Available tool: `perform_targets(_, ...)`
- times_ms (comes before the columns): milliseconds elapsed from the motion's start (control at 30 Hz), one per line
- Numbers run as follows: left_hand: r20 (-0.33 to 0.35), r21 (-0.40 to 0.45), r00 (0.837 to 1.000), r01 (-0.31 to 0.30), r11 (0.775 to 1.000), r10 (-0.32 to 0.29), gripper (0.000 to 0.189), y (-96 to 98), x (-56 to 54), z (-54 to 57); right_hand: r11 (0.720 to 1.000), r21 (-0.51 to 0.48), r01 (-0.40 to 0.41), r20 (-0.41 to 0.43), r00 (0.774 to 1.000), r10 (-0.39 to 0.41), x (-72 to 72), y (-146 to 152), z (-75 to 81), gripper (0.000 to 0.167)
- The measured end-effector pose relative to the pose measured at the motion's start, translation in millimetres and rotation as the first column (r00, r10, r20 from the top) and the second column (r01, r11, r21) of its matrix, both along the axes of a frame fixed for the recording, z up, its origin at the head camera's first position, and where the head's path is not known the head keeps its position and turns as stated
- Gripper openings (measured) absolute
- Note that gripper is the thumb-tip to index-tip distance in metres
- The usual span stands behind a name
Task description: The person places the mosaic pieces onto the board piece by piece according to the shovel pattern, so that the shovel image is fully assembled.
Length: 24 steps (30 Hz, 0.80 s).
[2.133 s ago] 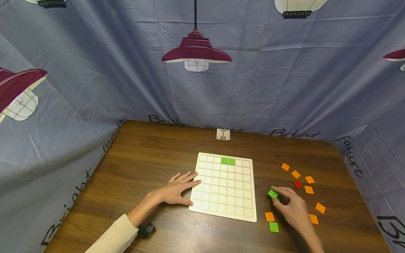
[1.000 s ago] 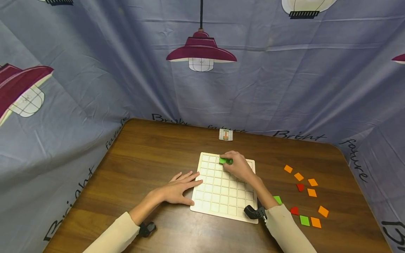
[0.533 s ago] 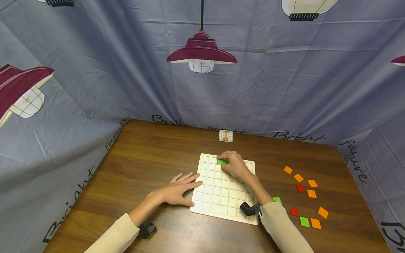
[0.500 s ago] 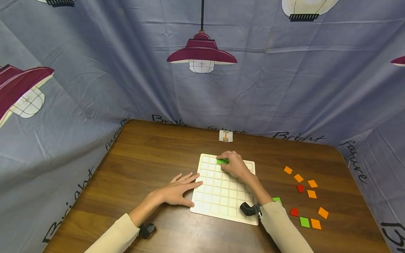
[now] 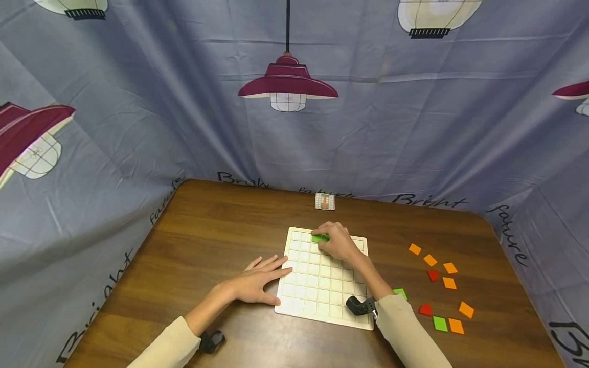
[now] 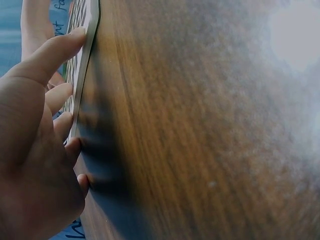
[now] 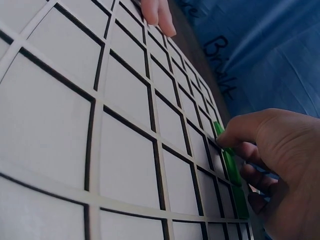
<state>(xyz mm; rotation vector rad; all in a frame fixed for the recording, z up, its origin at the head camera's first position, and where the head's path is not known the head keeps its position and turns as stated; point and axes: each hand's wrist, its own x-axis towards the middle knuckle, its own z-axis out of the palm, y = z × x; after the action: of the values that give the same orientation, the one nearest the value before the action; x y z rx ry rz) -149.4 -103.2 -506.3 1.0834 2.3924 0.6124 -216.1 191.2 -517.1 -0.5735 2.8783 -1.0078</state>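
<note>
A pale grid board [image 5: 322,321] lies on the wooden table. My left hand [image 5: 253,284] rests with spread fingers at the board's left edge; in the left wrist view its thumb [image 6: 70,42] touches the rim. Over the far row, my right hand [image 5: 339,243] pinches a green square tile [image 5: 316,238] at its cell. The right wrist view shows the thumb against that tile [image 7: 218,129], with two more green tiles [image 7: 231,168] in line beside it. The head view has those two mostly hidden behind the right hand.
Loose tiles lie right of the board: several orange squares [image 5: 449,283], two red pieces [image 5: 425,309], a green square [image 5: 440,324], and another green one [image 5: 400,293] partly behind the right sleeve. A small printed card [image 5: 324,201] sits at the table's back edge, before the curtain.
My right hand has carried a green tile from the right side of the table to the board's far row, then shifted slightly left. My left hand has stayed at the board's edge.
</note>
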Motion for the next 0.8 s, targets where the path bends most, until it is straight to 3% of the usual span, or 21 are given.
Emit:
perform_targets(400,0.002,-0.006,1.000,-0.006,1.000,0.006,0.081,-0.9,0.9,-3.0,0.998,-0.052,0.019,-0.008,1.000,-0.019,5.2,1.0,1.3,0.034)
perform_targets(800,-0.010,-0.007,1.000,0.001,1.000,-0.001,0.080,0.3,-1.0,-4.6,0.975,-0.211,0.069,-0.054,0.995,-0.082,30.1,38.2,25.4,0.032)
